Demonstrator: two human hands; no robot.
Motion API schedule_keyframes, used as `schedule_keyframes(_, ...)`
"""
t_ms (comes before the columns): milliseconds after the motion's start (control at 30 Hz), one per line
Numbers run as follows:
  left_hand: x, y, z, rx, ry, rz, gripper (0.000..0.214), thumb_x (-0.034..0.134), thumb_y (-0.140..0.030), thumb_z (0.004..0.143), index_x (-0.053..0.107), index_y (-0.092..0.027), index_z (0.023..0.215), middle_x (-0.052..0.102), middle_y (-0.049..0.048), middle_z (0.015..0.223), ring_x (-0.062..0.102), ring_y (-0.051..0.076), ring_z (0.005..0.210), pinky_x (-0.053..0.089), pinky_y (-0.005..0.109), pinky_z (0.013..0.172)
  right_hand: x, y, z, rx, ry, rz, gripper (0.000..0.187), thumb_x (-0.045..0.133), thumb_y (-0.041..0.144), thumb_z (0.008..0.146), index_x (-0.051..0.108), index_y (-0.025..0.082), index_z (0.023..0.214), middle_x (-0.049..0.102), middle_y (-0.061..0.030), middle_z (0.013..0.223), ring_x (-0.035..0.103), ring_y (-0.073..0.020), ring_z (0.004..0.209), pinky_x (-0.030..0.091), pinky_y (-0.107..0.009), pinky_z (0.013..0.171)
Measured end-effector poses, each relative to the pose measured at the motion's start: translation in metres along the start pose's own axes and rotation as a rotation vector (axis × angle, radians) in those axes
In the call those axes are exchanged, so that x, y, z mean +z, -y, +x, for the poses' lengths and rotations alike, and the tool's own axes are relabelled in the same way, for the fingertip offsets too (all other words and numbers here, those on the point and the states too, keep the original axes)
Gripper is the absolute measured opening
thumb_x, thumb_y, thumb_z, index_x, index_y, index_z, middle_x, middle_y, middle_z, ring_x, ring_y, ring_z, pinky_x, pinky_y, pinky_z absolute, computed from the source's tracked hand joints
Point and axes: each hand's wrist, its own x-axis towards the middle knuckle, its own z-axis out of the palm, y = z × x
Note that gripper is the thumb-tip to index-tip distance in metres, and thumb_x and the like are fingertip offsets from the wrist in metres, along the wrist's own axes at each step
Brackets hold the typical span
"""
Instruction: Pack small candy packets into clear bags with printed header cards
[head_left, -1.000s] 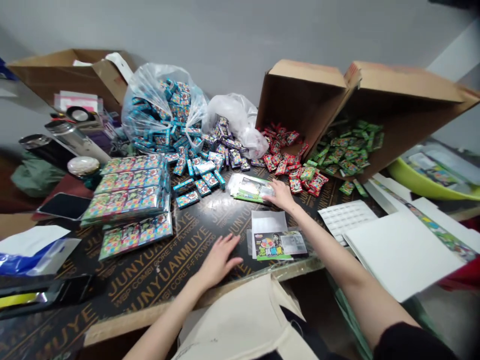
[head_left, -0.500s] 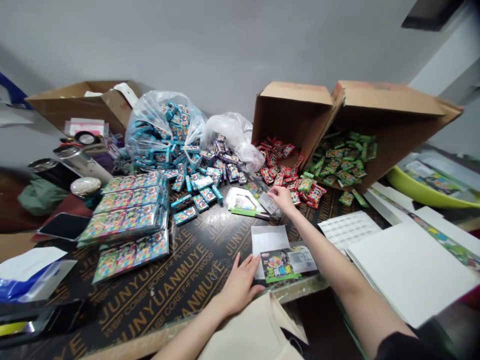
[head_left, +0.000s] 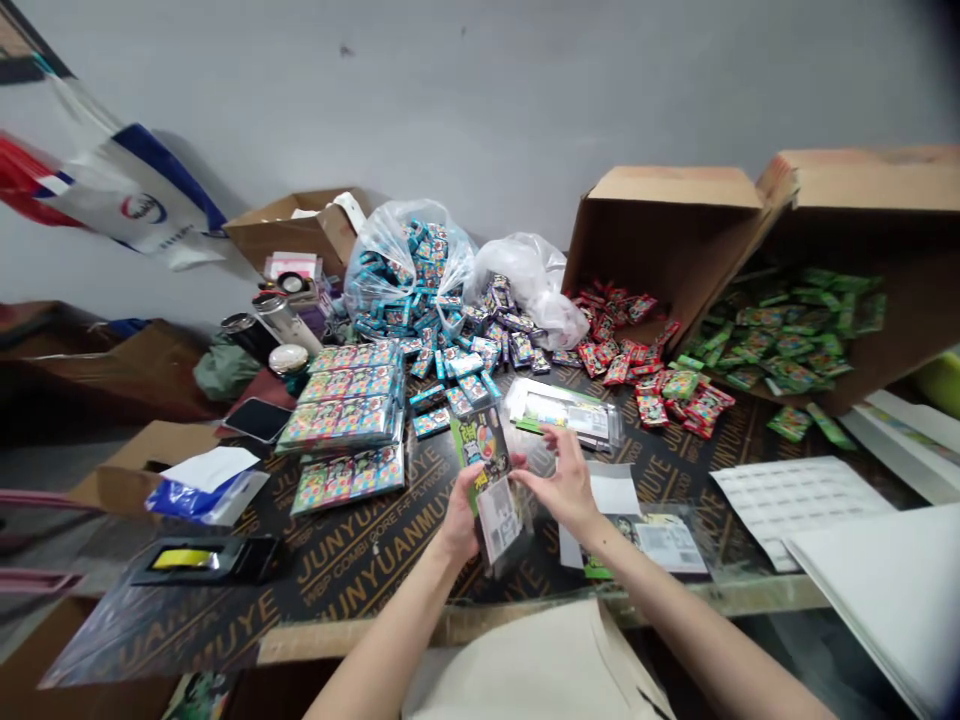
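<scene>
By the left hand's grip (head_left: 459, 520), a flat, black-and-green printed clear plastic sleeve (head_left: 495, 500) is pinched aslant over the black, gold-lettered plywood bench (head_left: 352, 545), its right edge seemingly presented to the right hand (head_left: 568, 487), whose grip is spread.

"JUNYUANMUYE" and "PLYWOOD" across black tabletop (head_left: 421, 520)

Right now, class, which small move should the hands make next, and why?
Perhaps the right hand should pinch the packet by its side edge: the left hand grips it, and the right thumb is close to that edge, fingers spread.
</scene>
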Motion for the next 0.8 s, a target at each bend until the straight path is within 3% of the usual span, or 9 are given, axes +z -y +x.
schedule_keyframes(67,-0.007,0.001,-0.011,-0.065,0.003,0.048,0.052,0.052,-0.047,0.072,0.058,-0.012,0.111,0.067,0.0107,0.099,0.061,0.026,0.092,0.042,0.038,0.087,-0.007,0.01,0.011,-0.157,0.031,-0.02,0.053,0.072,0.035,0.063,0.049,0.021,0.108,0.054,-0.0081,0.102,0.05,-0.024,0.096,0.041,-0.038,0.083)
schedule_keyframes(167,-0.014,0.003,-0.024,-0.142,-0.012,0.153,0.05,0.055,-0.049,0.071,0.062,-0.011,0.102,0.068,0.011,0.092,0.061,0.026,0.088,0.042,0.036,0.084,-0.014,0.024,0.027,-0.29,0.193,-0.023,0.048,0.072,0.034,0.064,0.051,0.021,0.105,0.057,-0.0062,0.098,0.05,-0.0231,0.095,0.039,-0.036,0.083)
schedule_keyframes(233,-0.018,0.004,-0.026,-0.132,-0.042,0.221,0.048,0.054,-0.048,0.071,0.063,-0.011,0.099,0.068,0.011,0.091,0.06,0.026,0.088,0.041,0.035,0.084,-0.014,0.03,0.035,-0.31,0.292,-0.032,0.046,0.074,0.037,0.062,0.054,0.02,0.101,0.059,-0.004,0.088,0.051,-0.0212,0.086,0.038,-0.034,0.078)
schedule_keyframes(333,-0.022,0.003,-0.024,-0.083,-0.058,0.358,0.052,0.058,-0.048,0.067,0.062,-0.012,0.104,0.067,0.0098,0.093,0.058,0.026,0.09,0.04,0.035,0.081,-0.016,0.034,0.044,-0.311,0.449,-0.037,0.033,0.073,0.043,0.061,0.058,0.018,0.078,0.057,-0.0008,0.071,0.051,-0.0173,0.072,0.036,-0.03,0.071)
schedule_keyframes(433,-0.022,-0.005,-0.021,-0.045,-0.013,0.503,0.06,0.066,-0.047,0.056,0.061,-0.012,0.105,0.066,0.0082,0.09,0.057,0.026,0.084,0.04,0.033,0.073,-0.022,0.036,0.049,-0.365,0.631,-0.022,0.029,0.07,0.044,0.065,0.058,0.018,0.065,0.059,-0.0019,0.071,0.052,-0.0178,0.075,0.035,-0.032,0.078)
schedule_keyframes(633,-0.008,-0.028,-0.032,-0.006,0.02,0.645,0.048,0.069,-0.031,0.059,0.062,-0.015,0.103,0.065,0.0048,0.096,0.055,0.023,0.089,0.037,0.03,0.08,-0.03,0.031,0.047,-0.357,0.878,-0.03,0.041,0.066,0.044,0.07,0.057,0.02,0.102,0.062,-0.0025,0.085,0.053,-0.0187,0.083,0.025,-0.04,0.095)
schedule_keyframes(800,-0.008,-0.022,-0.034,-0.073,-0.034,0.577,0.034,0.063,-0.029,0.069,0.065,-0.013,0.099,0.067,0.0055,0.088,0.056,0.017,0.078,0.038,0.025,0.074,-0.024,0.017,0.044,-0.208,0.845,-0.025,0.063,0.071,0.043,0.063,0.05,0.02,0.118,0.061,-0.0059,0.099,0.049,-0.0226,0.094,0.033,-0.037,0.09)
